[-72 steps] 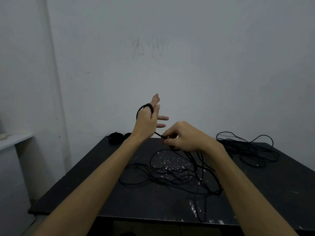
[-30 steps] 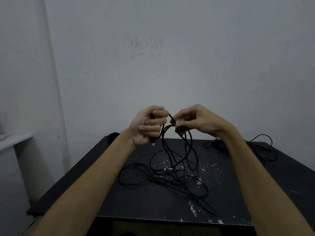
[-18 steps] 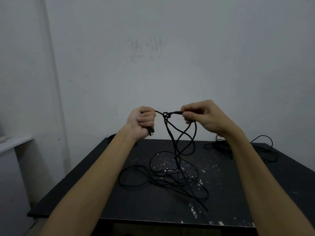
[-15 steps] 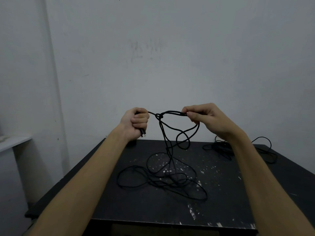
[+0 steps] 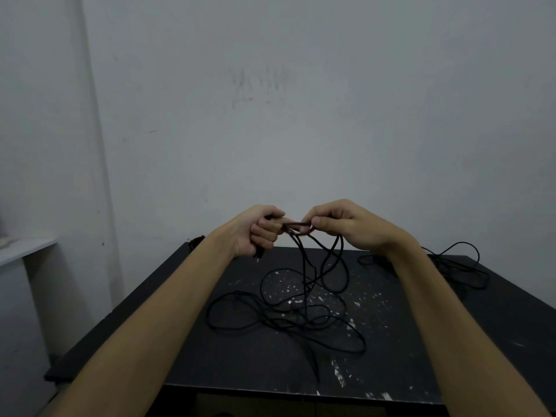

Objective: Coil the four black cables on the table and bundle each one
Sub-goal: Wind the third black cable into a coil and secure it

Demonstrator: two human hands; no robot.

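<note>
Now your hands close in: left hand point(image 5: 258, 231) clenches the black cable point(image 5: 304, 296), right hand point(image 5: 346, 225) fingers pinch it beside the left, loops sagging lower onto the counter point(image 5: 421, 341) than before.

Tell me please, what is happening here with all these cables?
A person is working on a black cable above a dark table. The left hand grips one part and the right hand pinches another close beside it. Most of it lies loose on the table. Another loose cable waits at the far right.
</note>
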